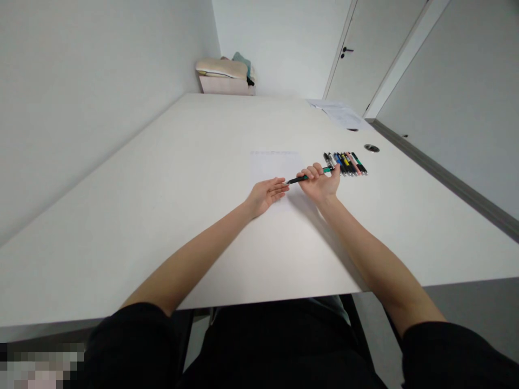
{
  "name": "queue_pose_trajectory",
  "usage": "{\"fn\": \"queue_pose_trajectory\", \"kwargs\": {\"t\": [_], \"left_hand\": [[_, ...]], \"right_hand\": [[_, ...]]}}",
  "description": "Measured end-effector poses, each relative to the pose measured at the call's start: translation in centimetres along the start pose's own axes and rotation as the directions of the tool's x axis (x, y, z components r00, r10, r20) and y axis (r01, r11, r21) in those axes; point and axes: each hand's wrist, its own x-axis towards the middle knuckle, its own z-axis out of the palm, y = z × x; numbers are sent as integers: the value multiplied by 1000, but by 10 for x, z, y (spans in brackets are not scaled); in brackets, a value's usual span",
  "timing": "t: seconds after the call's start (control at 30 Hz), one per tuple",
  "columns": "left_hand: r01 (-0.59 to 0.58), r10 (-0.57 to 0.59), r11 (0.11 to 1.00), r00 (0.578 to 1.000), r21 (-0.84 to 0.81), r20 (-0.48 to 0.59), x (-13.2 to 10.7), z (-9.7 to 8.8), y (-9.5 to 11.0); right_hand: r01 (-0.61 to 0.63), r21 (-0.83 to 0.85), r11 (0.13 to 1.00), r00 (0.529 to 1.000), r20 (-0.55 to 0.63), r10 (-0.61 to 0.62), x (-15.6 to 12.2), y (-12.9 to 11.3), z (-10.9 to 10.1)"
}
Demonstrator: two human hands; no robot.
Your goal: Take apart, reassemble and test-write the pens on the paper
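My right hand (321, 182) is closed round a green and black pen (307, 176), which lies level and points left. My left hand (267, 193) rests with its fingers stretched out, palm up, their tips right at the pen's dark tip. Both hands sit over a white sheet of paper (275, 165) on the white table (162, 205). Just right of my right hand lies a row of several pens (345, 163) in mixed colours, side by side.
More sheets of paper (338, 113) lie at the table's far right corner, near a round cable hole (371, 148). A pink box with cushions (225, 75) stands beyond the far edge. A door (373, 48) is at the back right.
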Motion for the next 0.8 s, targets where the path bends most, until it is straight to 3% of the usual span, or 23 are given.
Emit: {"fn": "queue_pose_trajectory", "kwargs": {"t": [0.1,0.23,0.4,0.57,0.8], "left_hand": [[88,-79,989,994,-119,77,0,-6,5],[116,-102,989,984,-93,147,0,-9,6],[85,-73,994,984,-69,160,1,-10,3],[63,-56,997,985,-38,165,1,-10,2],[1,-2,1000,993,3,119,-1,-5,0]], "right_hand": [[15,22,1000,1000,16,-15,1,-3,0],[36,13,999,999,-6,-36,3,-6,-2],[98,-133,986,994,-23,-102,4,-4,-3],[165,-379,911,981,-33,-192,3,-5,1],[118,-440,890,988,-33,-148,2,-8,6]]}}
